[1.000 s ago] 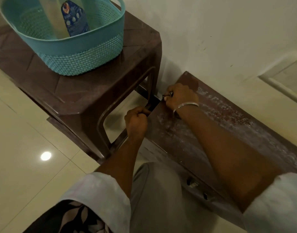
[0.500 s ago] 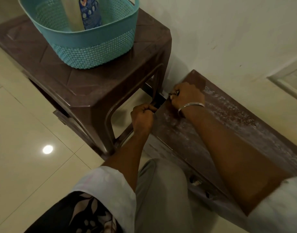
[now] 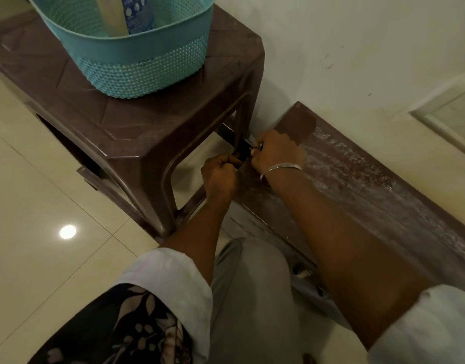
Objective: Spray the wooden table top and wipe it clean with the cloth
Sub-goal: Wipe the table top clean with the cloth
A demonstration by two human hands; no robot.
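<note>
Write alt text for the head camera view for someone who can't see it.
The left hand and right hand grip the end of a dusty wooden table top against a wall. Beside it, a brown stool carries a teal basket.

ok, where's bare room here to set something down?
Stool top in front of the teal basket; wooden table top between right forearm and wall; floor tiles left of the stool. Crowded: gap between stool and table top, where left hand and right hand meet.
</note>
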